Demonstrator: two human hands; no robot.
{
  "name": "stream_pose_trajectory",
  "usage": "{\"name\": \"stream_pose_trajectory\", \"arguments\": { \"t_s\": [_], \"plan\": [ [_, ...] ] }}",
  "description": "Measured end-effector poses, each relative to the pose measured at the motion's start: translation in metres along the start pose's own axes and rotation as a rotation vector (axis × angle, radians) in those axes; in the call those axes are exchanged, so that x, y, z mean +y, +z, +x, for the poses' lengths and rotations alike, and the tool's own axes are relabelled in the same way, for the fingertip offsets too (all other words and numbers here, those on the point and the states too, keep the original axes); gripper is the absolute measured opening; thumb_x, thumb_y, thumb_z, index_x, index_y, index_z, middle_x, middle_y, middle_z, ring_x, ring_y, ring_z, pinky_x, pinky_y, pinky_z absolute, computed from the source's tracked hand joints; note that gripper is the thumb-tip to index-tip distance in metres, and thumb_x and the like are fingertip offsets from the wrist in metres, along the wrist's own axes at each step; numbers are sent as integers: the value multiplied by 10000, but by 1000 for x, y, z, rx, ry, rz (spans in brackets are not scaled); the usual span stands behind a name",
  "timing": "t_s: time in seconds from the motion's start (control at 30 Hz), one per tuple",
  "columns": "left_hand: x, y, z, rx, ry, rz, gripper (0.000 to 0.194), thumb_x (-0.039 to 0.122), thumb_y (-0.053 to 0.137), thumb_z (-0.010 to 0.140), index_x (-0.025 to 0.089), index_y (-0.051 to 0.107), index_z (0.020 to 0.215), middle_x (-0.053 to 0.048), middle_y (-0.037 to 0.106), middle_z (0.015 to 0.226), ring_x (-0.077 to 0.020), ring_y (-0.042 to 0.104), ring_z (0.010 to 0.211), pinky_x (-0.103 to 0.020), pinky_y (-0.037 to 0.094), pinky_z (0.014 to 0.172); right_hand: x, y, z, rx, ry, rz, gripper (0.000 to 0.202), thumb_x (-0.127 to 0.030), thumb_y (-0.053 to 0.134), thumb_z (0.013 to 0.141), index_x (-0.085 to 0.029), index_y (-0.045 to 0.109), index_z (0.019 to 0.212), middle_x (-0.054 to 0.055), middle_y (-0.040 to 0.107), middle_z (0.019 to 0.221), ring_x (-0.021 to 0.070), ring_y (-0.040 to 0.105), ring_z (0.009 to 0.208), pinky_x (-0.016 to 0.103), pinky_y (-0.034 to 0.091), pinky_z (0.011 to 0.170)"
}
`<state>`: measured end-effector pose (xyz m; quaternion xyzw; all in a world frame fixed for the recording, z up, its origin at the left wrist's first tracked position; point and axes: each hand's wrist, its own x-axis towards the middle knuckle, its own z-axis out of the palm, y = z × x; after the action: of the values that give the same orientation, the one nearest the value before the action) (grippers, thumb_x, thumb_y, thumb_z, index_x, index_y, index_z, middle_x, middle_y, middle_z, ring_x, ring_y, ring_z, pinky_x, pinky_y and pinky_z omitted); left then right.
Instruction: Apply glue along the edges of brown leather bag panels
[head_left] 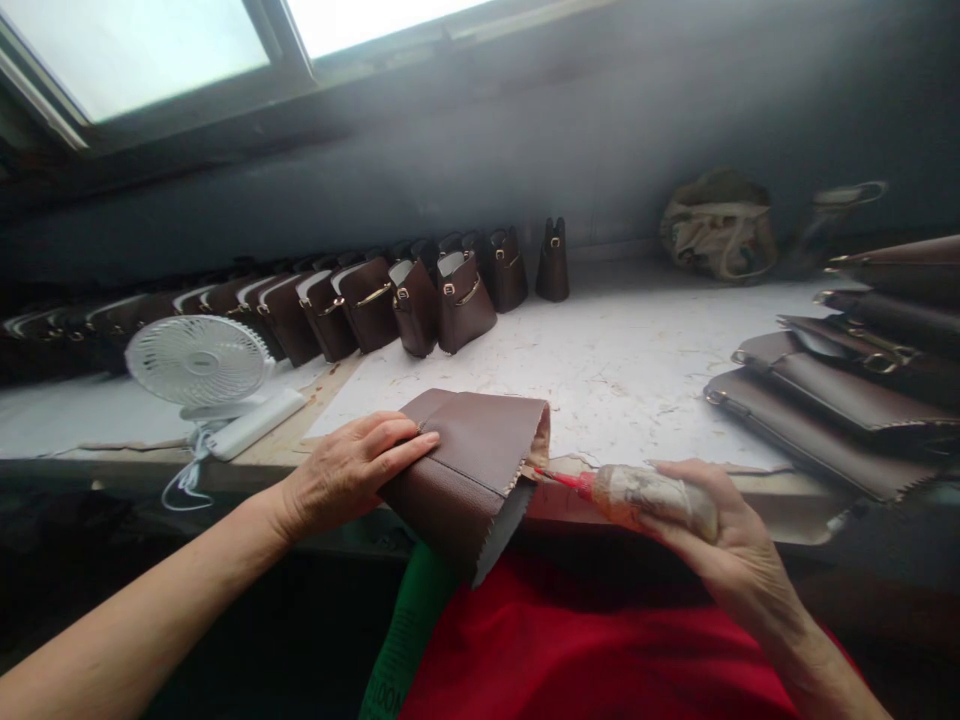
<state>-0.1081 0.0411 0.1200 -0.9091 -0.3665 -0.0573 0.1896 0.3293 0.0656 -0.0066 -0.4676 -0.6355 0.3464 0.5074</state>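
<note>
In front of me, at the table's near edge, is a brown leather bag body (469, 450) with a serrated open end facing right. My left hand (367, 450) grips its left side, thumb and fingers closed on the leather. Wrapped around a smeared, whitish glue bottle (656, 497) is my right hand (727, 530). The bottle lies nearly level, and its red nozzle points left. The nozzle's tip is at the bag's open edge, and I cannot tell whether it touches. The bag's inside is mostly hidden.
Several brown bags (463, 305) with gold buckles stand in rows along the back left. A white fan (201, 360) is on the table (600, 365) at left. More bag bodies (817, 430) are stacked at right. A cloth bundle (718, 225) lies by the wall.
</note>
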Motion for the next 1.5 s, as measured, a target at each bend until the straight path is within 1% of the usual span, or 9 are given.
{"name": "stream_pose_trajectory", "arguments": {
  "t_s": [0.23,0.33,0.53,0.67,0.87,1.0,1.2,1.33,1.5],
  "plan": [
    [2,1,-2,56,-28,-1,909,-7,579,815,284,297,1629,-117,684,1306,-296,685,1202,-429,592,1055,-2,2,-1,-44,-61,17,329,-405,804,907,-322,675,1198,28,690,1142,228,706,982,347,594,864],
    [4,0,-2,71,-17,15,888,-18,552,821,270,304,1624,-121,682,1294,-293,683,1190,-426,597,1040,-5,3,0,37,-93,-23,295,-394,799,906,-310,678,1162,23,691,1062,210,692,908,317,584,801],
    [7,0,0,107,14,62,863,-31,518,839,250,299,1625,-121,686,1255,-283,689,1150,-411,611,1009,-8,3,4,-15,-39,-15,318,-426,801,891,-291,679,1152,27,702,1039,216,701,879,315,589,766],
    [8,0,1,124,11,79,905,-43,497,829,267,253,1644,-112,687,1236,-276,698,1132,-411,624,992,-5,2,6,46,-43,-54,308,-446,792,890,-290,670,1125,22,689,1001,216,677,859,322,571,755],
    [9,-1,1,115,6,71,895,-42,504,827,258,266,1635,-113,683,1243,-272,694,1138,-405,623,1002,3,-5,10,-35,10,-43,384,-457,827,854,-279,672,1155,31,710,1019,214,697,821,303,588,719],
    [6,3,0,154,30,74,866,-48,501,817,218,316,1620,-124,677,1237,-279,685,1123,-418,628,978,2,-3,11,8,-39,-74,338,-442,812,859,-278,682,1125,13,709,970,203,695,796,282,585,701],
    [5,6,-3,156,28,47,740,3,533,860,179,432,1572,-141,683,1258,-298,675,1160,-427,610,1002,-6,5,4,-45,-138,23,288,-335,802,883,-309,695,1149,7,722,1066,200,739,898,268,613,782],
    [5,7,-5,177,16,38,759,2,533,866,211,434,1589,-124,692,1260,-280,679,1163,-406,605,1015,-8,7,4,30,-171,12,275,-314,795,898,-308,684,1150,0,701,988,174,710,806,235,591,692],
    [6,9,-7,190,13,27,770,-3,529,864,205,423,1598,-131,690,1264,-289,680,1170,-422,609,1013,-7,7,2,-87,-179,51,286,-330,805,908,-321,700,1174,9,712,1081,187,735,917,250,611,796]
  ]
}}
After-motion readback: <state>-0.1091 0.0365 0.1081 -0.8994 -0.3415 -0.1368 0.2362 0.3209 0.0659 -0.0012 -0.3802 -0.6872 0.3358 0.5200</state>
